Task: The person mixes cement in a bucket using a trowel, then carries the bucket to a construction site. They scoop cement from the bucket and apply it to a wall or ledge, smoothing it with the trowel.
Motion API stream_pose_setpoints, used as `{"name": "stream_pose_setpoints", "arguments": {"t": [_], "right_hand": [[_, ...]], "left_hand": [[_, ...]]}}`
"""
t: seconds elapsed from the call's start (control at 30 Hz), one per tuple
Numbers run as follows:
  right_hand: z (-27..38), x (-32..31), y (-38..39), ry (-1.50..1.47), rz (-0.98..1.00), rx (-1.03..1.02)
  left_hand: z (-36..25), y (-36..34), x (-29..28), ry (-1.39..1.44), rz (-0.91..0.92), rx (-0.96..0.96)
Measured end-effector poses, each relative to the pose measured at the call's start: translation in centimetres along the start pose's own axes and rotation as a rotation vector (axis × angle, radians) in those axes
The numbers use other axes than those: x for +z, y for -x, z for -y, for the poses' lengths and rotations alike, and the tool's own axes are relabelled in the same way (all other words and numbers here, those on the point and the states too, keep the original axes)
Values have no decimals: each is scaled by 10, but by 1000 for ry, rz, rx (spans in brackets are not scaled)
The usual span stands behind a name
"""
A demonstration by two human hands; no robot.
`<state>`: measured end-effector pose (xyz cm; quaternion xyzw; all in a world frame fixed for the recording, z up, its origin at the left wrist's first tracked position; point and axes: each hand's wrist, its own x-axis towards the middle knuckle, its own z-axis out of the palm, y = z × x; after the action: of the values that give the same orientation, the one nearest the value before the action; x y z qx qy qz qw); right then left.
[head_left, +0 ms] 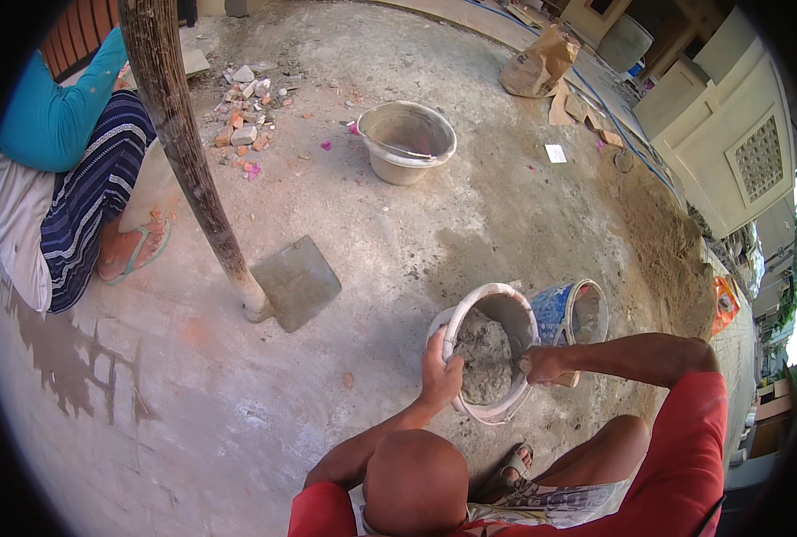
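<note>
A whitish bucket (497, 293) with wet grey mortar (486, 358) inside tilts toward me, just in front of my bent knees. My left hand (441, 371) is closed around its left rim, thumb on the inner side. At the opposite rim, my right hand (546, 365) grips a wooden-handled trowel (566, 380); its handle end pokes out below the fist. The trowel's blade is hard to make out against the mortar. Right behind that hand stands a blue-and-white bucket (555, 309), partly covered by my forearm.
A hoe (295, 282) rises by its long wooden handle at left. Beside it sits another person (76, 116) in a teal top and patterned cloth. Farther off are a pale basin (405, 170), brick rubble (248, 116), a paper sack (540, 64) and sand (653, 242) along the right.
</note>
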<state>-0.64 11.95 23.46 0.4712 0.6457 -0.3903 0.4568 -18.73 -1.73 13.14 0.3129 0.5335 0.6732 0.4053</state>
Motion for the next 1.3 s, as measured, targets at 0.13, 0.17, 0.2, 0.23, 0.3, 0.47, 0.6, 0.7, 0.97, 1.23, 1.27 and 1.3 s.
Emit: {"name": "stream_pose_setpoints", "arguments": {"t": [0.13, 0.17, 0.2, 0.23, 0.3, 0.47, 0.6, 0.7, 0.97, 1.23, 1.27, 1.3], "right_hand": [[11, 11, 4, -173, 22, -40], [16, 15, 7, -275, 56, -8], [20, 21, 9, -376, 68, 19], [24, 26, 10, -465, 78, 47], [31, 38, 10, -585, 104, 43], [36, 63, -2, -931, 232, -49], [34, 72, -10, -1102, 214, -130], [37, 68, -12, -1199, 219, -180], [36, 36, -12, -732, 26, -148], [39, -12, 21, 314, -314, -315], [42, -16, 22, 482, -311, -353], [44, -18, 22, 593, -368, -325]], "left_hand": [[4, 2, -20, 80, -82, -69], [4, 4, -23, 120, -94, -94], [4, 5, -25, 153, -116, -85], [3, 6, -25, 59, -154, 32], [3, 8, -26, 80, -143, -49], [7, 2, -29, 152, -149, -38], [11, -1, -34, 200, -141, -90], [12, -1, -36, 168, -142, -115], [30, -4, -42, 90, -132, -108], [20, -3, -40, 65, -126, -109], [17, -3, -39, 90, -122, -83], [15, -4, -38, 93, -128, -122]]}}
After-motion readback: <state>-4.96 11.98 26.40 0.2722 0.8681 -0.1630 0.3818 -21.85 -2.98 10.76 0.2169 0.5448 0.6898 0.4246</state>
